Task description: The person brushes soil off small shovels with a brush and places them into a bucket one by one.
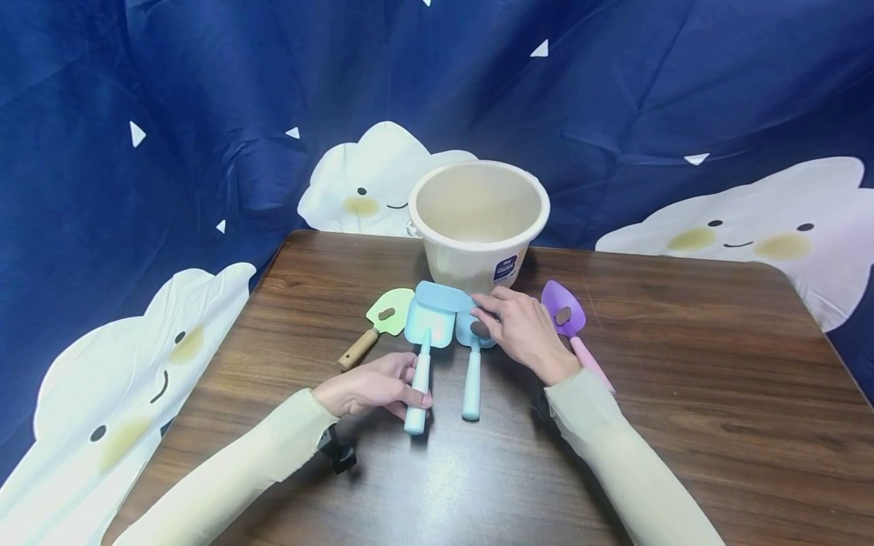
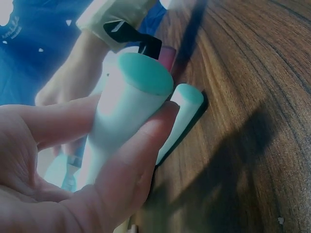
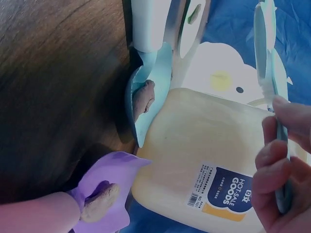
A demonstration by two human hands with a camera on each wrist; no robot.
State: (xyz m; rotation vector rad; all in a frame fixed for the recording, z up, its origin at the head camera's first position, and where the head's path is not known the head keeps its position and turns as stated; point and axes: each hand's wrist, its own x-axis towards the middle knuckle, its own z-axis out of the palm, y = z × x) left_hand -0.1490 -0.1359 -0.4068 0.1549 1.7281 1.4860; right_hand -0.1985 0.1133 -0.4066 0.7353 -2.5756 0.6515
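Note:
Over the table, my left hand (image 1: 372, 388) holds a toy shovel (image 1: 422, 379) by its pale handle, thumb and fingers round it. Its light blue blade (image 1: 429, 328) points towards the bucket. My right hand (image 1: 522, 327) pinches a flat light blue piece (image 1: 442, 296), which overlaps the blade's far end in the head view; its kind is unclear. Seen edge-on in the right wrist view, the flat piece (image 3: 282, 160) lies between thumb and fingers. A second blue shovel (image 1: 472, 383) rests on the table beside the held one, with a brown lump (image 1: 480, 330) on its blade.
A beige bucket (image 1: 451, 262) stands at the table's back edge. To the left lies a green shovel (image 1: 394, 322) with a wooden handle; to the right, a purple shovel (image 1: 561, 299) with a pink handle. Each bears a brown lump. A blue cloud-patterned curtain (image 1: 546, 98) hangs behind.

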